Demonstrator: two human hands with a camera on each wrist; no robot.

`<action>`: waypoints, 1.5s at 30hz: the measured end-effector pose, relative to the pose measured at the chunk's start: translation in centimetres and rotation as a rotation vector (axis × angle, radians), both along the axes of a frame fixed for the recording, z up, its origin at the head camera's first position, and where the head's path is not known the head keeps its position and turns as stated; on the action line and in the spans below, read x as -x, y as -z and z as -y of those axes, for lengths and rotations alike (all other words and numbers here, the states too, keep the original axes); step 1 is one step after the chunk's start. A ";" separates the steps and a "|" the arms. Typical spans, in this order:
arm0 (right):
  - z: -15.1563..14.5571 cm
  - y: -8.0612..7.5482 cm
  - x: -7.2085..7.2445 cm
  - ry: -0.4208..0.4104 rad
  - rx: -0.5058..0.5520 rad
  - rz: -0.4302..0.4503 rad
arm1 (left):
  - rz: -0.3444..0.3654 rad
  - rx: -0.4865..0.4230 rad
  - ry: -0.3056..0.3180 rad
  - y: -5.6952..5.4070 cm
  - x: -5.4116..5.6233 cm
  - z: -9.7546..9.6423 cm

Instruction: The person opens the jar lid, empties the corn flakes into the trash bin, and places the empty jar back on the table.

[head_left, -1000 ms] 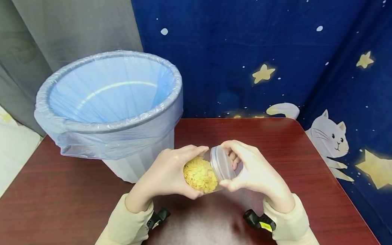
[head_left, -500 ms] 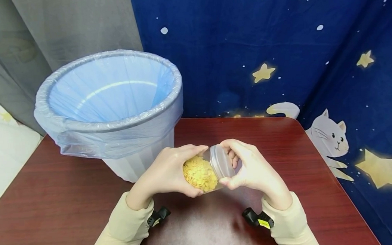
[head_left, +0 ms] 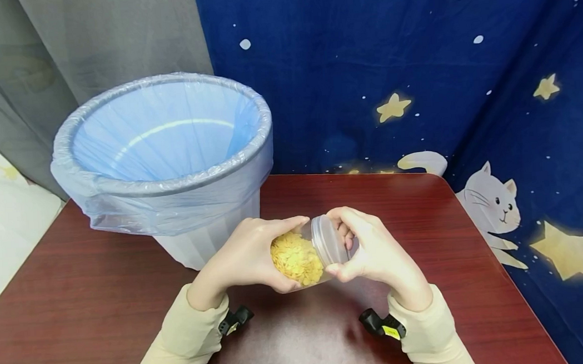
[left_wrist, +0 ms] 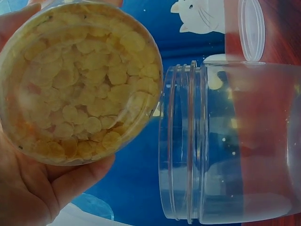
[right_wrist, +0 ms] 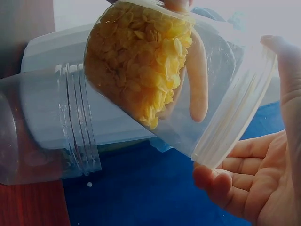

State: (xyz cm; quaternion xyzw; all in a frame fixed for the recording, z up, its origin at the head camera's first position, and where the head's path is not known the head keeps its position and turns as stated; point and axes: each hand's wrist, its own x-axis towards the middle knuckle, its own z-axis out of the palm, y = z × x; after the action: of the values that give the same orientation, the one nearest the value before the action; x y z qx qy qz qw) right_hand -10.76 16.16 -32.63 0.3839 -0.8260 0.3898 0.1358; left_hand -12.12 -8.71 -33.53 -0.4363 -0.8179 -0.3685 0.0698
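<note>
Between both hands a clear plastic jar (head_left: 310, 281) is held tilted nearly on its side, partly filled with yellow flakes (head_left: 296, 258) that look like cornflakes. My left hand (head_left: 253, 254) grips the jar's body near its base. On the mouth end sits a translucent screw lid (head_left: 331, 239), which my right hand (head_left: 373, 252) grips by the rim with thumb and fingers. The right wrist view shows the flakes (right_wrist: 136, 56) heaped toward the base, the lid (right_wrist: 237, 106) across the mouth, and fingertips of the left hand (right_wrist: 198, 82) behind the clear wall.
A second clear jar (left_wrist: 244, 150), lidless and without visible contents, appears in both wrist views. A loose translucent lid (left_wrist: 252, 30) lies beyond it. On the dark red table (head_left: 362, 191), a large white bin (head_left: 195, 246) with a blue liner (head_left: 169, 150) stands at the back left.
The jar and both hands have shifted very slightly left in the head view. Both grips look the same, and the lid stays at the jar's mouth.
</note>
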 end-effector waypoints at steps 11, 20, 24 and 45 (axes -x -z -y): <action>-0.9 -1.6 -0.9 -0.131 -0.043 -0.052 | 0.228 -0.117 0.242 -0.1 0.2 -0.1; -1.4 -1.9 -1.3 -0.114 -0.135 0.075 | 0.104 -0.004 0.082 -0.8 -0.5 0.3; -1.5 -1.9 -1.3 -0.096 -0.128 0.078 | 0.004 0.072 -0.032 -1.2 -1.0 0.4; -0.3 -0.8 -1.0 0.062 -0.149 0.223 | -0.293 0.215 -0.183 -1.5 -2.4 -0.1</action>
State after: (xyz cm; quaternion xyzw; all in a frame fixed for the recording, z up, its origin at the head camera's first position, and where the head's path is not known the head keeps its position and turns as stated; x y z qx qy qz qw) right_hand -9.77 16.48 -31.83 0.3215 -0.8741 0.3633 0.0263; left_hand -9.75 -8.59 -32.00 -0.4140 -0.8699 -0.2037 0.1743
